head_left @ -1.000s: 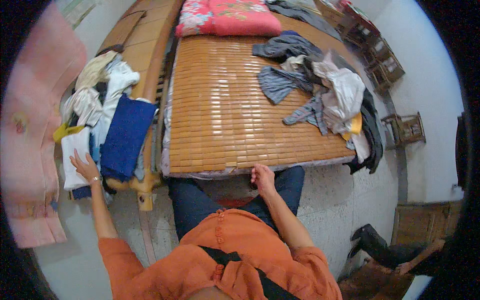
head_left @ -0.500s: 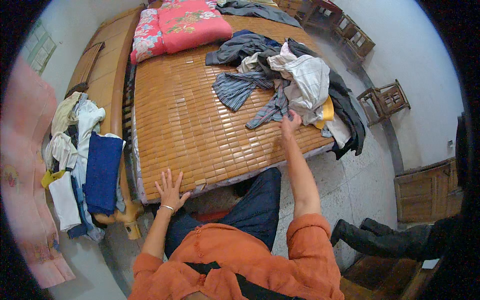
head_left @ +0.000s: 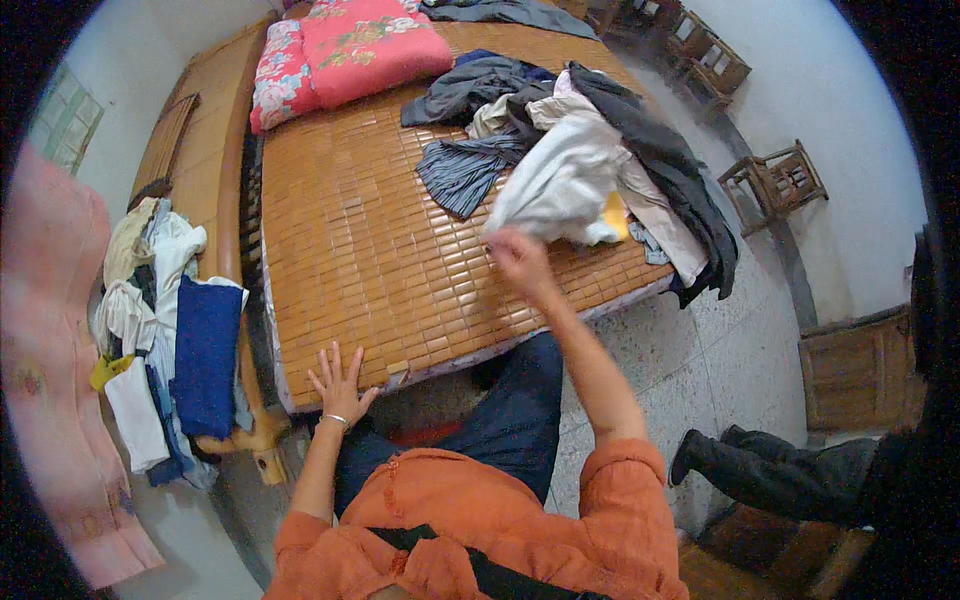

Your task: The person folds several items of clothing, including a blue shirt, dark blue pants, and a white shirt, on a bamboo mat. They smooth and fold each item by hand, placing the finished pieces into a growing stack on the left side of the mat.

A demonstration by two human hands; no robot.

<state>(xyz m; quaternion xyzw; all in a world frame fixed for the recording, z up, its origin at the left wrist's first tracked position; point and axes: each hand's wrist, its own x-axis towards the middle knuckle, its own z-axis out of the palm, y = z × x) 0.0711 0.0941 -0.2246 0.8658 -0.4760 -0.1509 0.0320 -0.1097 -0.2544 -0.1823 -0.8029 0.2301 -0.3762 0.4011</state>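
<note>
My right hand [head_left: 520, 262] grips a corner of a white garment [head_left: 565, 175] and pulls it out of a heap of clothes on the bamboo mat [head_left: 350, 230]. The garment is stretched and slightly blurred between my hand and the pile. Beside it lie a blue striped cloth [head_left: 465, 172], a dark grey garment [head_left: 470, 88], a black garment [head_left: 640, 130] and a beige one [head_left: 665, 225]. A yellow patch [head_left: 614, 215] shows under the white cloth. My left hand [head_left: 341, 382], wearing a bracelet, rests flat with fingers spread on the mat's near left corner.
Folded clothes hang on the wooden bed rail at left, among them a navy cloth [head_left: 207, 355]. A red floral quilt [head_left: 375, 50] lies at the far end. Wooden chairs [head_left: 775, 188] stand along the right wall. A person's dark-trousered legs [head_left: 780, 475] show at lower right.
My right hand has moved left, dragging the white garment toward me over the mat. It now covers the striped cloth with reddish lines. My left hand stays in place.
</note>
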